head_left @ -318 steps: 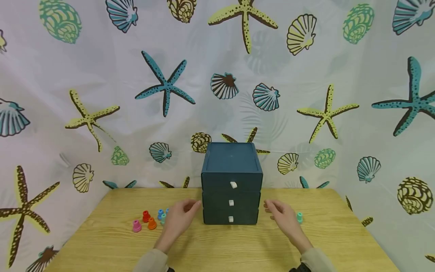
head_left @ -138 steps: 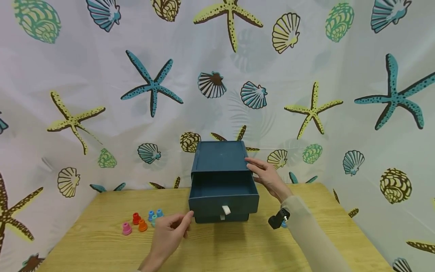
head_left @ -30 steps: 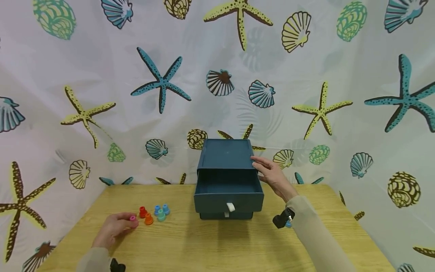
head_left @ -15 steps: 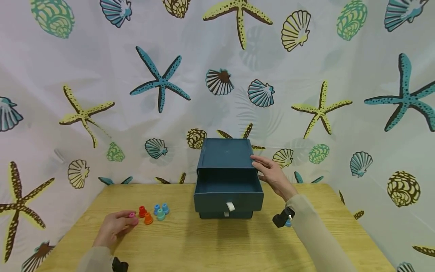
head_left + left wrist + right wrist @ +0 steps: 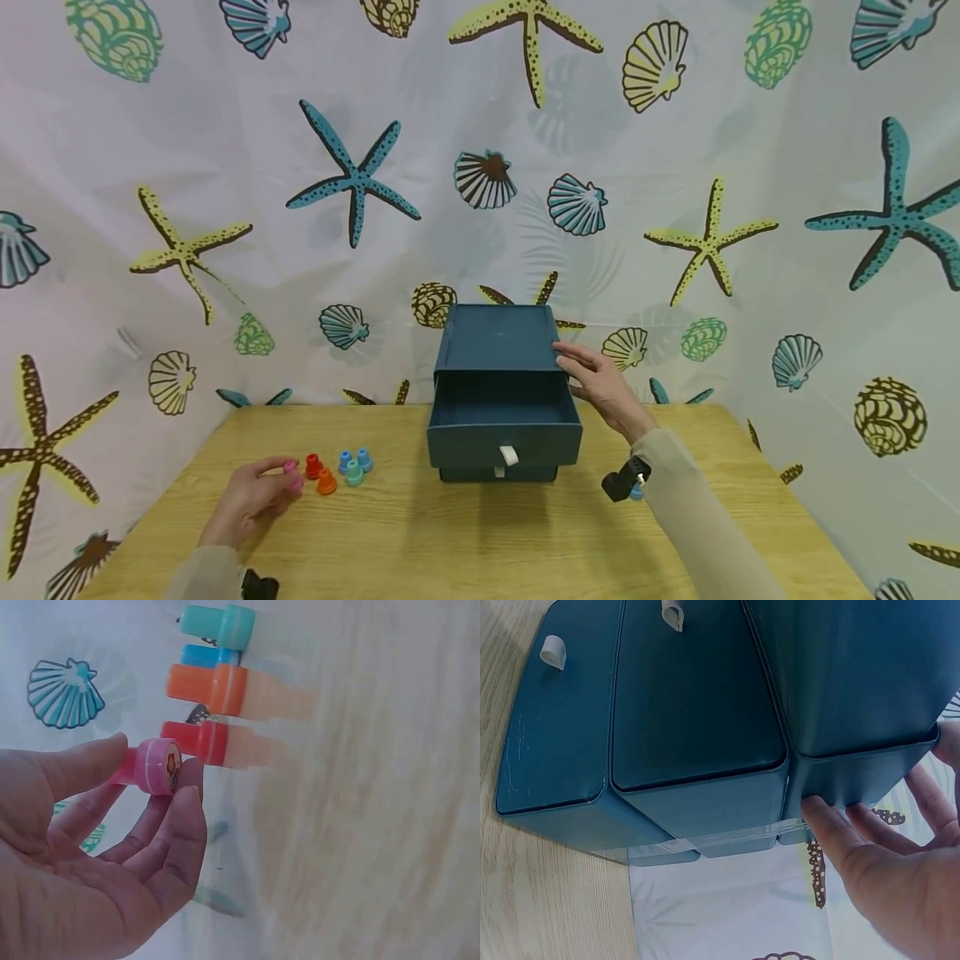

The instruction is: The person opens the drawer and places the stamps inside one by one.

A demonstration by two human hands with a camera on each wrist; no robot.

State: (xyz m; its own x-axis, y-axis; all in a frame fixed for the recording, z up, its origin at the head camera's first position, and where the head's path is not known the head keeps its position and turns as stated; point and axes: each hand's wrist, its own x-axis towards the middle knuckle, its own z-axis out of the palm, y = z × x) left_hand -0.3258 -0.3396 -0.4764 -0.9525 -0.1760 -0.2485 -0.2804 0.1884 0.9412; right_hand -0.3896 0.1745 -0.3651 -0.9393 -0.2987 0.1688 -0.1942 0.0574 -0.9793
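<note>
Left hand (image 5: 97,877): pinched a shiny round plastic pink stamp (image 5: 154,766);
Right hand (image 5: 900,862): fingers apart, just touched the smooth blue box (image 5: 498,337);
Drawer (image 5: 468,450): boxy, stuck out

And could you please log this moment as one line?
left hand: holds pink stamp; right hand: touches drawer box; top drawer: open

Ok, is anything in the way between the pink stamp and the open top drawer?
Yes, low over the table: the red stamp, orange stamp, teal stamp and two blue stamps stand between the pink stamp and the open top drawer. Above them, nothing visible blocks it.
</note>
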